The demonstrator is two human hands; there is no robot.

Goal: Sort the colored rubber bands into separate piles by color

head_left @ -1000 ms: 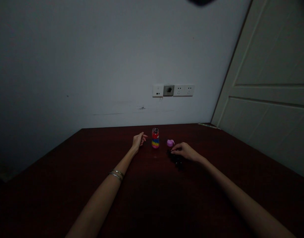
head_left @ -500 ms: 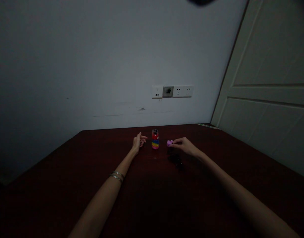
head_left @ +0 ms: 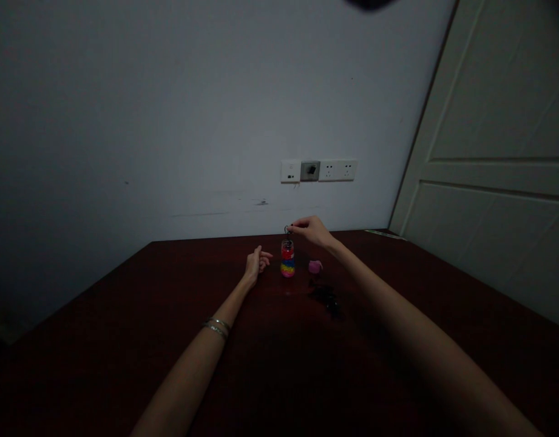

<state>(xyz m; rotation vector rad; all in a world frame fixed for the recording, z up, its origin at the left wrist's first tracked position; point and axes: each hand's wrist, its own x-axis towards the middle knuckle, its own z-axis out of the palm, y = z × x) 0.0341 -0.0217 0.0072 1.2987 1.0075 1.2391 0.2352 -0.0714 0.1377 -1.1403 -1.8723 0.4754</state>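
A clear jar with bands of red, blue, yellow and pink contents stands upright and uncapped on the dark red table. Just above its mouth, my right hand pinches a thin black loop, with black material below it at the jar's opening. Left of the jar, my left hand rests on its side on the table, fingers loosely apart and holding nothing. The pink lid lies to the right of the jar. A dark pile of small black items sits nearer me, its details hard to make out.
The dark red table meets a pale wall behind the jar. Sockets and a switch are on that wall. A white panelled door rises along the right side.
My right hand has let go of the pink lid, moved up and left over the jar, and now pinches a black loop. The lid rests on the table. My left hand has hardly moved.
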